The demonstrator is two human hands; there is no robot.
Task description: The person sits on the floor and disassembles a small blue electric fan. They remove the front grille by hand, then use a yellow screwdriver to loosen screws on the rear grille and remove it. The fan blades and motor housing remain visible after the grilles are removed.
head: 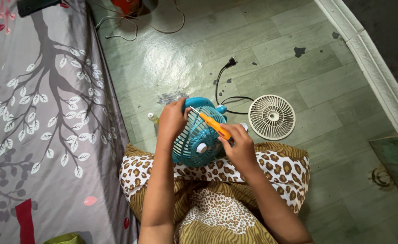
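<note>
I see a pale green plank floor [271, 49] shining under overhead light, a bed [36, 113] with a grey tree-print sheet on the left, and a white skirting [370, 54] along the right.

A green plank floor [262, 40] is seen, scuffed with dark marks. On it a white fan grille [271, 116] is laid flat, with a black cord and plug [224, 74] beside it. A thin white cable [138, 25] is looped near the top. A tree-patterned bedsheet [41, 113] is spread along the floor's left edge.
</note>
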